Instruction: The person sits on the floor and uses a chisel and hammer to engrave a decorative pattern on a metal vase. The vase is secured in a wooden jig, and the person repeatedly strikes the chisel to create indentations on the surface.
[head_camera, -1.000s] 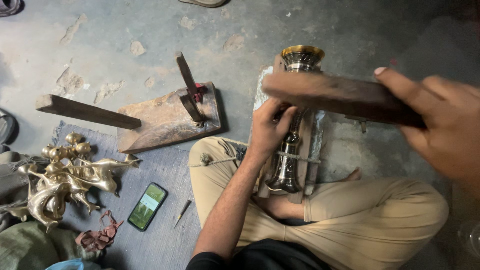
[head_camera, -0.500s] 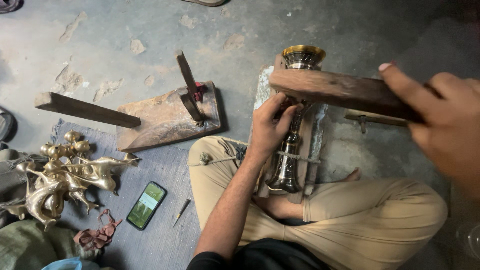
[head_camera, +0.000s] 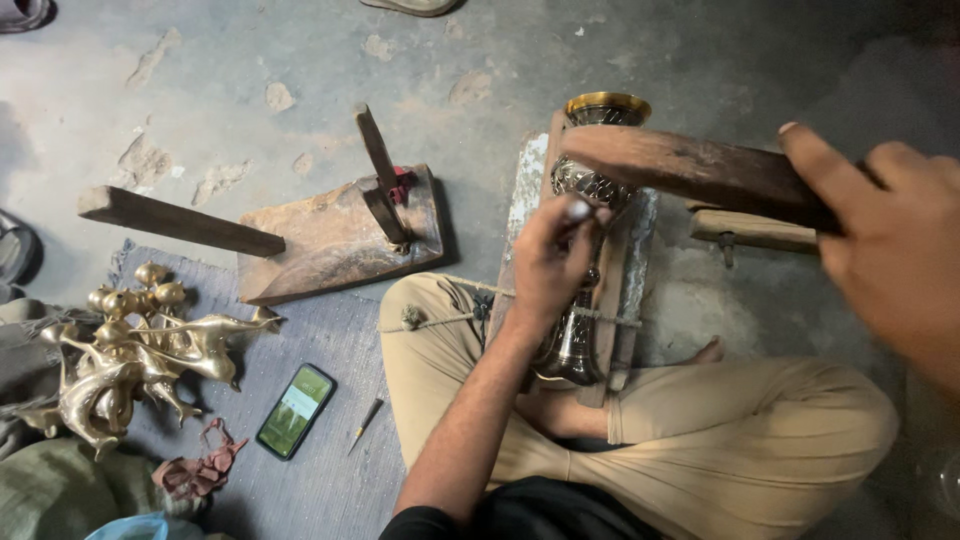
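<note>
I sit cross-legged on the floor with a tall engraved metal vase lying in a wooden cradle between my legs. My left hand pinches a small steel punch against the vase's upper body. My right hand grips one end of a thick wooden mallet, held level just above the vase's gold rim and the punch. A cord ties the vase to the cradle.
A wooden block with an upright post lies to the left, with a long wooden bar beside it. Brass figures are piled at the far left. A phone and a thin tool rest on a grey mat.
The wooden mallet in my right hand has shifted slightly right and down over the vase. My left hand stays on the vase, with its fingers now pinched on the punch.
</note>
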